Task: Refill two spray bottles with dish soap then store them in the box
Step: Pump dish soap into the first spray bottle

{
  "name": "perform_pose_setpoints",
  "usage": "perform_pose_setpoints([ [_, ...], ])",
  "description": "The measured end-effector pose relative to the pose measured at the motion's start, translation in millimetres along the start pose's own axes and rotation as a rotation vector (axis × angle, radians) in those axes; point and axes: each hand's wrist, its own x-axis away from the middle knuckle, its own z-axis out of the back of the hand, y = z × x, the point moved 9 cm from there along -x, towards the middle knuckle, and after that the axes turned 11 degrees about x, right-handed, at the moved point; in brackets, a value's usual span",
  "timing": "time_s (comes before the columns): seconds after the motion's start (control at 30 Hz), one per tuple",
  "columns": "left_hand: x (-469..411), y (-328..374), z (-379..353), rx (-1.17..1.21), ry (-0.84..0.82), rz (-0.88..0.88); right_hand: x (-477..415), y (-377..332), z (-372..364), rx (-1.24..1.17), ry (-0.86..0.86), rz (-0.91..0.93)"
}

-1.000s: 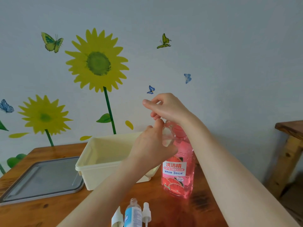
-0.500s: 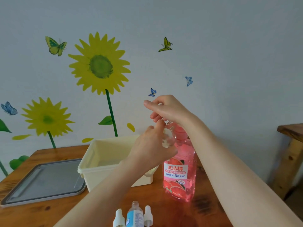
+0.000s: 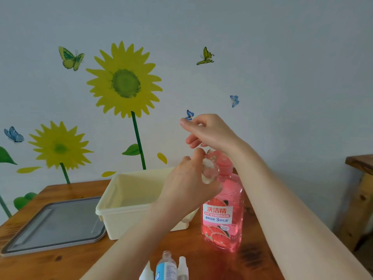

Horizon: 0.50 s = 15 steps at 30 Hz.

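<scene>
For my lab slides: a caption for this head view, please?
Left hand holds a small clear bottle beside the pink dish soap; right hand raised above it.

Second bottle (image 3: pixel 166 268) — bottom cut off

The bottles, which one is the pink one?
The big dish soap bottle standing on the table right of the box. The small bottle in the left hand is clear, and the one at the near edge has a blue label.

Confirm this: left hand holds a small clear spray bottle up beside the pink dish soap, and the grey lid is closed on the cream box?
Not quite. The head view shows the grey lid lying flat on the table left of the open cream box. The rest holds: left hand, clear spray bottle, pink dish soap.
</scene>
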Motion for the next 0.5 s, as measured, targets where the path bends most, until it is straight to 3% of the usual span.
perform_pose_setpoints([
  [0.5, 2, -3, -10, 0.063, -0.013, 0.033, 0, 13, -1, 0.035, 0.045, -0.045],
])
